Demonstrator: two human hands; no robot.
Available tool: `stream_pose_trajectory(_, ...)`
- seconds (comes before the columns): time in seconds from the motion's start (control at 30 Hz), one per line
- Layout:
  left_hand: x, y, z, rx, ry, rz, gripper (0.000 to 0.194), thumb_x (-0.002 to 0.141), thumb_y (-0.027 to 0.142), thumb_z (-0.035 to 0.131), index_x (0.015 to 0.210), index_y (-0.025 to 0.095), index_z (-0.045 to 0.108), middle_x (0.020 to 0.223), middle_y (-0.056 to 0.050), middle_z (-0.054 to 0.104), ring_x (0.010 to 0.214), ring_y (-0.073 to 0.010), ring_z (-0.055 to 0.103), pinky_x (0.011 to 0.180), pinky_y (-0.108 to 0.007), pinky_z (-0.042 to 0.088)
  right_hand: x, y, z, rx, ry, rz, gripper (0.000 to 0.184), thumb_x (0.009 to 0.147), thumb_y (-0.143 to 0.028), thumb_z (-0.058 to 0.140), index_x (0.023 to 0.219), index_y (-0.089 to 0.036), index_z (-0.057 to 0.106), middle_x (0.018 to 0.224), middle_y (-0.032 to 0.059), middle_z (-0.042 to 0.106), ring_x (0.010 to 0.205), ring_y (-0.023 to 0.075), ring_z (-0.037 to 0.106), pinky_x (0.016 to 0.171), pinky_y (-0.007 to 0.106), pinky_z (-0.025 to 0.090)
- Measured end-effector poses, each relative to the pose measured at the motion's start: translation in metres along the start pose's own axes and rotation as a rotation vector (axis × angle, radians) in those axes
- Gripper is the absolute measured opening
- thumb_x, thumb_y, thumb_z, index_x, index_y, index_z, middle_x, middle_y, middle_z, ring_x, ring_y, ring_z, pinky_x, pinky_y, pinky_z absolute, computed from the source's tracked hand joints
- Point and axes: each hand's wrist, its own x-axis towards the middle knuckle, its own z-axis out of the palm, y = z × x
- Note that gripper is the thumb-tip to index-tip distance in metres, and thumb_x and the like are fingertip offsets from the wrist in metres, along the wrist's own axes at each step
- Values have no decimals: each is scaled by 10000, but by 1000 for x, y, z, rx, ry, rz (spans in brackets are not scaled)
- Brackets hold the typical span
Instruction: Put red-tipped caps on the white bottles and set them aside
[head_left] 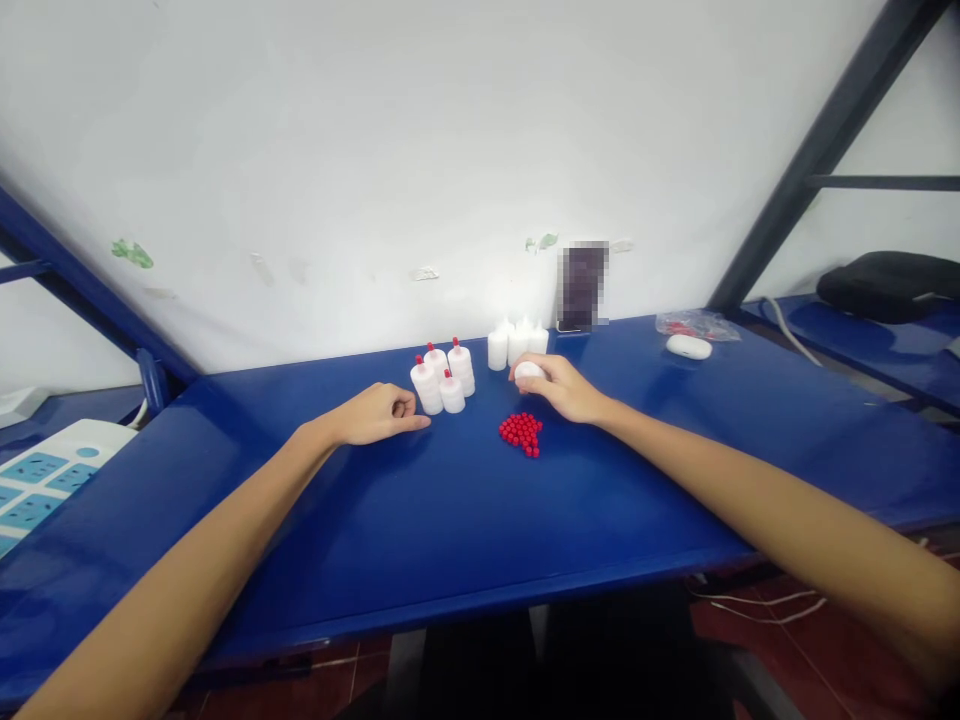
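My right hand [564, 388] rests on the blue table [450, 520], its fingers wrapped round a small white bottle [528, 371]. Just in front of it lies a pile of several small red caps [521, 433]. My left hand [379, 414] lies on the table with the fingers curled in, right beside a cluster of several white bottles with red caps [444, 378]. Whether anything is in the left fingers is hidden. Several uncapped white bottles [517, 343] stand behind the right hand near the wall.
A white power strip [45, 478] lies at the left edge. A white oval object [688, 346] and a clear plastic bag [697, 323] sit at the back right. A dark phone [583, 287] leans against the wall. A black item [889, 284] rests on the neighbouring table.
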Motion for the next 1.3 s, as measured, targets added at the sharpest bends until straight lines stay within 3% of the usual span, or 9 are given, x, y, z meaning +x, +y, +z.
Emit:
stream_pose_trajectory(0.1,-18,14,6,113,2,87,423,950,477,462,648,181,463,592,23,497,524,-109,426,542,-243,307,0,1,0,-5,12,-4,222,863,-379,586,914,-170,641,744,3,617,706,164,574,702,298,434)
stream_pose_trajectory(0.27,-36,61,43,325,65,386,318,996,335,406,740,185,522,676,0,577,604,-129,521,607,-258,364,0,5,-1,-18,55,-27,275,889,-402,579,1056,-187,611,793,4,619,675,153,581,683,292,458)
stream_pose_trajectory(0.37,-27,86,60,350,125,505,233,994,318,428,870,183,572,741,-14,622,635,-140,567,612,-260,403,0,5,1,-61,90,-49,342,907,-417,570,1184,-215,567,831,4,618,662,146,562,669,284,453)
stream_pose_trajectory(0.47,-7,98,64,267,210,561,249,1014,298,428,1199,200,564,925,-36,692,737,-147,635,650,-252,449,0,4,3,-52,123,-74,264,928,-428,537,1074,-213,586,793,-7,584,633,134,527,633,269,426)
stream_pose_trajectory(0.6,19,96,67,139,221,595,315,1031,294,427,1300,211,568,1080,-62,699,802,-139,663,709,-248,496,1,2,6,-62,243,-70,276,874,-473,611,834,-203,564,699,-29,509,604,120,446,587,256,369)
stream_pose_trajectory(0.77,30,90,73,53,184,595,318,1026,328,457,1252,215,650,1005,-60,704,828,-146,672,725,-245,507,0,0,7,-35,327,-16,365,700,-461,782,824,-211,547,657,-39,516,582,124,441,575,267,383)
stream_pose_trajectory(0.93,33,90,74,-51,119,587,293,1014,322,492,1220,220,675,1014,-40,726,867,-149,671,779,-253,506,0,0,5,210,315,-8,178,841,-387,557,876,-213,560,668,-30,533,501,124,484,513,277,387)
stream_pose_trajectory(1.13,32,89,77,-98,172,594,284,1003,328,516,1190,220,700,936,-46,706,807,-143,651,744,-260,498,2,-4,7,212,162,13,325,925,-519,496,900,-209,591,682,-15,569,516,122,525,510,261,398)
stream_pose_trajectory(1.3,31,87,78,-69,193,604,280,995,333,530,1163,228,727,872,-41,648,759,-129,605,698,-249,478,2,-5,10,182,151,-1,404,938,-590,488,891,-206,607,683,-12,574,518,115,526,514,255,401)
